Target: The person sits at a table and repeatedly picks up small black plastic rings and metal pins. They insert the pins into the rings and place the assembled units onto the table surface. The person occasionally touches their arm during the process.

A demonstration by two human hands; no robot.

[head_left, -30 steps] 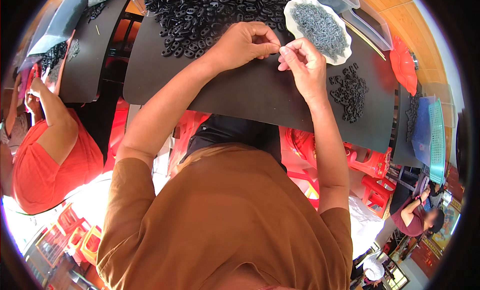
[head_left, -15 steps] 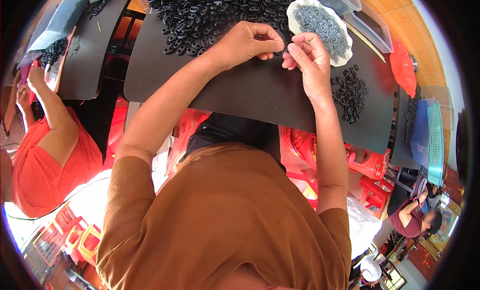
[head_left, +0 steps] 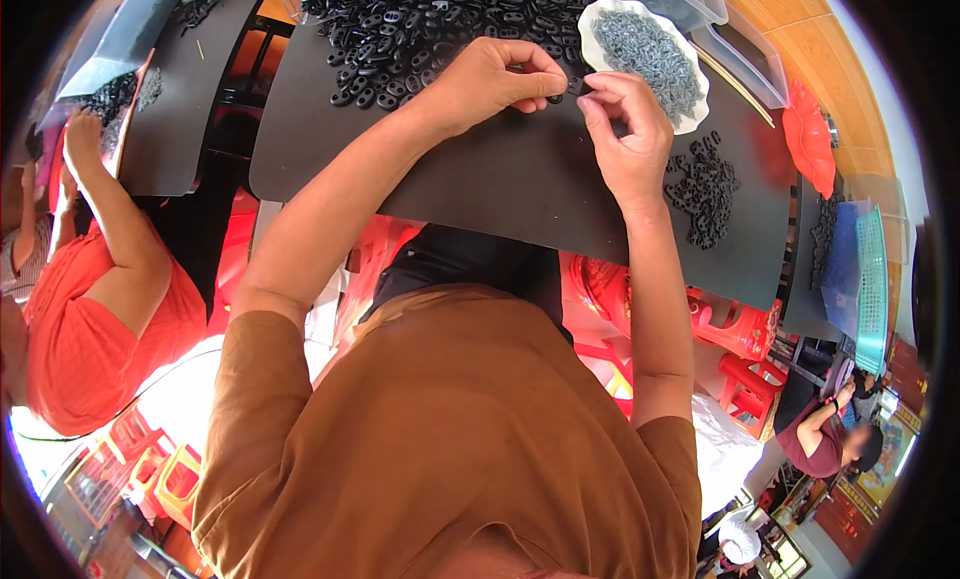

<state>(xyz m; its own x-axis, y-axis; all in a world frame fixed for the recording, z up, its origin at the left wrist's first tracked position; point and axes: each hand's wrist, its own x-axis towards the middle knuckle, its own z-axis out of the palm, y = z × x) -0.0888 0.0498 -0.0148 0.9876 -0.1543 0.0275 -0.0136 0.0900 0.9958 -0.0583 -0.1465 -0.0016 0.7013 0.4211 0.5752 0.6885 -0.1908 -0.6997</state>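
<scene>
My left hand (head_left: 497, 81) and my right hand (head_left: 626, 129) meet above a black table mat (head_left: 520, 189), fingertips pinched together on one small black ring part (head_left: 572, 84). A large heap of the same black ring parts (head_left: 420, 24) lies just beyond my left hand. Right behind my right hand sits a white scalloped dish (head_left: 645, 54) filled with small grey metal pieces. To the right of my right wrist, a smaller pile of black parts (head_left: 703, 184) rests on the mat.
A person in an orange-red shirt (head_left: 90, 309) works at the left over another dark mat (head_left: 185, 99) with black parts. Clear plastic bins (head_left: 700, 4) stand at the back, a blue basket (head_left: 868, 279) at the right, red plastic stools (head_left: 740, 329) below the table.
My hands have stayed pinched together at the small part, shifting slightly in the picture. The person at the left has moved their raised arm a little.
</scene>
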